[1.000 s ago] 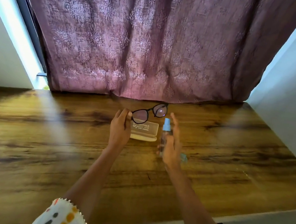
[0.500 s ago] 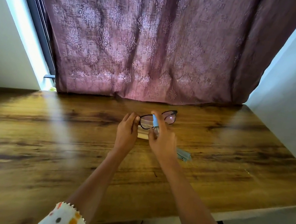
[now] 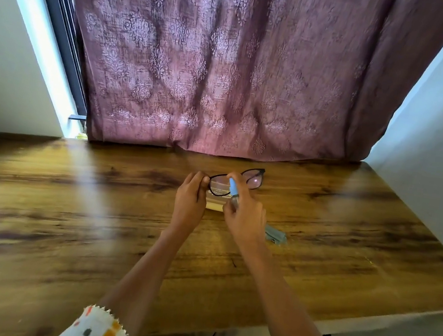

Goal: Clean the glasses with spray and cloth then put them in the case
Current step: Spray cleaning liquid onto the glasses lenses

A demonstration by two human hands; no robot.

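Black-framed glasses (image 3: 253, 178) are held up above the wooden table (image 3: 62, 215), lenses facing me. My left hand (image 3: 189, 200) pinches their left end. My right hand (image 3: 244, 218) grips a small spray bottle (image 3: 233, 189) with a light-blue top, its forefinger over the nozzle, right in front of the left lens. Under the hands lies the cream glasses case (image 3: 214, 206), mostly hidden by them. A folded grey-blue cloth (image 3: 276, 236) lies on the table just right of my right hand.
A mauve patterned curtain (image 3: 230, 67) hangs along the table's far edge. White walls close in on the left and right. The table's front edge runs near my forearms, with the floor showing at the bottom right.
My right hand brought the spray bottle left and up, from beside the case to right in front of the glasses' left lens. The left hand kept holding the glasses.
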